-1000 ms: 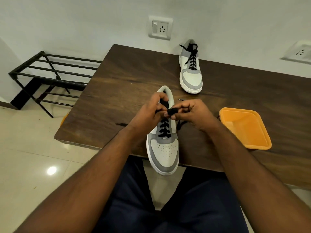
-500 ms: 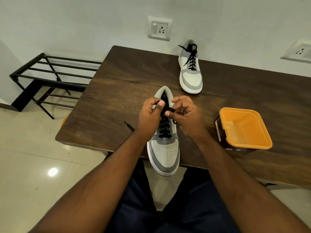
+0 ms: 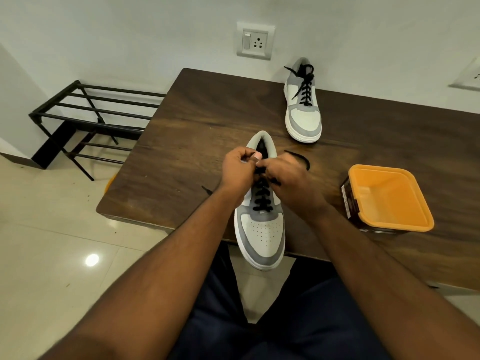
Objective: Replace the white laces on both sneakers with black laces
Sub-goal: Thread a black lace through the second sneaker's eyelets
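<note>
Near sneaker (image 3: 262, 229) lies on the front edge of the worktop (image 3: 181, 141), toe overhanging toward the person, threaded with a black lace (image 3: 262, 198). Left hand (image 3: 237, 170) and right hand (image 3: 288, 180) meet over its top eyelets; each grip is closed, fingers curled and pinching the lace. Far sneaker (image 3: 304, 115), black-laced, stands near the wall. Orange tub (image 3: 389, 198) sits at the right.

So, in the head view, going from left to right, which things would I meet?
Black metal shoe rack → left hand on the near grey-and-white sneaker's black lace → right hand → far grey-and-white sneaker with black laces → orange square plastic tub.
</note>
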Available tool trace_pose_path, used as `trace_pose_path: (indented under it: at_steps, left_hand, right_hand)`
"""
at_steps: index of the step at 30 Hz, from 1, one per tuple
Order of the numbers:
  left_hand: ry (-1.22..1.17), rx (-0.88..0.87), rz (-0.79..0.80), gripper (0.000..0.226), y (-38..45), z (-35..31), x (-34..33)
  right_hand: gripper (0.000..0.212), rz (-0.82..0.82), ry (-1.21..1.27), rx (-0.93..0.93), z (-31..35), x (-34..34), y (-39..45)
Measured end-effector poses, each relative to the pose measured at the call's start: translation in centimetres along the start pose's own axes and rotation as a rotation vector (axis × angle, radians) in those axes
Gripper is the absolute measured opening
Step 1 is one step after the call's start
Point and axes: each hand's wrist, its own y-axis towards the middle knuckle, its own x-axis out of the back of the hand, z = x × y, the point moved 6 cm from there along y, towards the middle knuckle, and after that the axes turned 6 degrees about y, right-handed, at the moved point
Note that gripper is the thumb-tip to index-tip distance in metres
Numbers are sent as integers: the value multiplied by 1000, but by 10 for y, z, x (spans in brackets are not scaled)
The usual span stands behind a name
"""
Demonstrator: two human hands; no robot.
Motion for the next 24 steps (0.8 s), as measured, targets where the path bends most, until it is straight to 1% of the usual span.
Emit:
trace_pose_path:
  at_steps: [2, 3, 4, 5, 6, 8, 10, 13, 15, 16, 17, 19, 20, 21, 22, 24]
  left_hand:
    - [-28, 2, 25, 15, 1, -2, 0]
    - [-33, -7, 31, 18, 2, -1, 1]
    - [-32, -19, 36, 20, 3, -1, 2]
    - [-30, -36, 34, 20, 4, 0, 4]
    - [-35, -56, 37, 20, 4, 1, 5]
    - [-65, -94, 53, 20, 3, 2, 6]
    - [-77, -136, 67, 20, 1, 2, 7]
    - [-54, -177, 97, 18, -1, 4, 6]
    - [-64, -168, 104, 14, -3, 8, 7]
    - [-60, -178, 86, 10, -6, 9, 9]
    - [-25, -215, 44, 12, -11, 7, 11]
    - [126, -343, -52, 33, -25, 0, 17]
    - [223, -421, -73, 42, -32, -5, 17]
    - [320, -501, -81, 46, -39, -8, 15]
    - [396, -560, -80, 45, -43, -9, 14]
    - [476, -600, -73, 33, -45, -7, 12]
  right_hand:
    - [20, 32, -76, 1, -2, 2, 3]
    - [19, 53, -116, -16, -1, 2, 6]
    - [13, 71, -143, -49, -2, 1, 7]
    - [9, 91, -151, -111, -5, 0, 8]
    - [14, 102, -134, -207, -9, -2, 7]
    - [32, 112, 20, -441, -18, -1, 8]
    - [43, 155, 236, -647, -27, -2, 10]
    - [39, 281, 520, -870, -29, -9, 10]
    - [33, 333, 705, -1029, -31, -14, 5]
    - [32, 335, 743, -1074, -34, -15, 4]
    - [32, 324, 746, -1092, -36, -14, 5]
    - [32, 296, 720, -1099, -40, -13, 7]
    - [32, 288, 707, -1095, -41, -13, 7]
    - [32, 281, 701, -1089, -40, -14, 7]
    - [33, 271, 701, -1088, -40, -14, 6]
    - [34, 225, 714, -1107, -43, -12, 4]
